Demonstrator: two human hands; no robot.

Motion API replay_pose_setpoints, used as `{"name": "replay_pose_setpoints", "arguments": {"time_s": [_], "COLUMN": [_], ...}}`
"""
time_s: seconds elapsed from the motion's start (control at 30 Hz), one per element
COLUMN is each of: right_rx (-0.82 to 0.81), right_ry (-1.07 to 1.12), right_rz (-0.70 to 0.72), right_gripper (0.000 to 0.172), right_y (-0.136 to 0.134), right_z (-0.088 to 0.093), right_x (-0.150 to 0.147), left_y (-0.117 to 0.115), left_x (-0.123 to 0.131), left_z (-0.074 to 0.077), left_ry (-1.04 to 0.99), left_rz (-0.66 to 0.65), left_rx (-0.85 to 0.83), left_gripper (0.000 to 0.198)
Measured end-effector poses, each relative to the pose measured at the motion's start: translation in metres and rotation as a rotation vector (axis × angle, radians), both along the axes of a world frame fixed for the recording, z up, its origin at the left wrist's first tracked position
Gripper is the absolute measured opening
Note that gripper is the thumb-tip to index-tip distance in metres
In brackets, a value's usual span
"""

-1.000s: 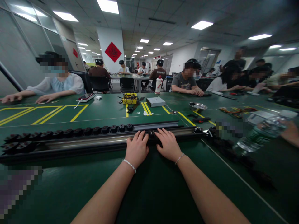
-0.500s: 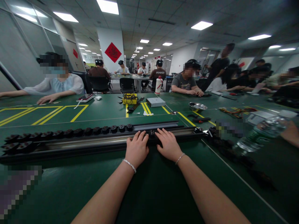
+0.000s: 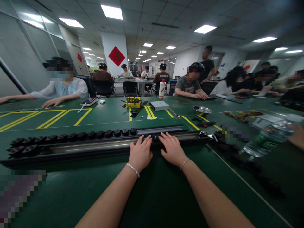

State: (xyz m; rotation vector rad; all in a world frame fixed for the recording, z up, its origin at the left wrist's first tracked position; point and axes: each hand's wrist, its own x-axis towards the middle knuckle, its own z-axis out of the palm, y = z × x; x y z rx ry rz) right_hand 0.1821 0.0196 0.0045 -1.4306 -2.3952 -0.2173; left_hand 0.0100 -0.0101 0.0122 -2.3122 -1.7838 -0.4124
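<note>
A long black trough-like rail [image 3: 95, 154] with a shiny metal inner strip lies across the green table in front of me. My left hand [image 3: 140, 152] rests on its right half, fingers stretched over it. Just to the right, my right hand [image 3: 173, 148] lies on the same rail, fingers extended and slightly apart. A small dark block [image 3: 156, 137] shows between my fingertips; its details are too dark to make out. Round black parts [image 3: 91, 135] stand in a row along the rail's far side, with more clustered at its left end.
A clear plastic bottle [image 3: 266, 139] and dark jumbled parts [image 3: 235, 152] are at the right. Farther back are a metal bowl [image 3: 202, 110], a grey box [image 3: 159, 105], a yellow basket of cables [image 3: 133, 102] and a white bottle [image 3: 162, 88]. Other people sit around the table.
The view has tilted up slightly, so the table's things appear a little lower and farther right. My hands keep their place on the rail. A standing person in the background has straightened up.
</note>
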Motion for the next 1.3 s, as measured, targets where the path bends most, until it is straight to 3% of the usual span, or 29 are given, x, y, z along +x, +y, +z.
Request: {"name": "replay_pose_setpoints", "arguments": {"time_s": [1.3], "right_rx": [-0.007], "right_ry": [0.045], "right_rz": [0.003], "right_gripper": [0.052], "right_y": [0.0003], "right_z": [-0.0005], "right_x": [-0.0013], "left_y": [-0.0011], "left_x": [0.0022], "left_z": [0.0049], "left_ry": [-0.029], "left_rz": [0.009], "left_rx": [-0.041], "left_gripper": [0.056]}}
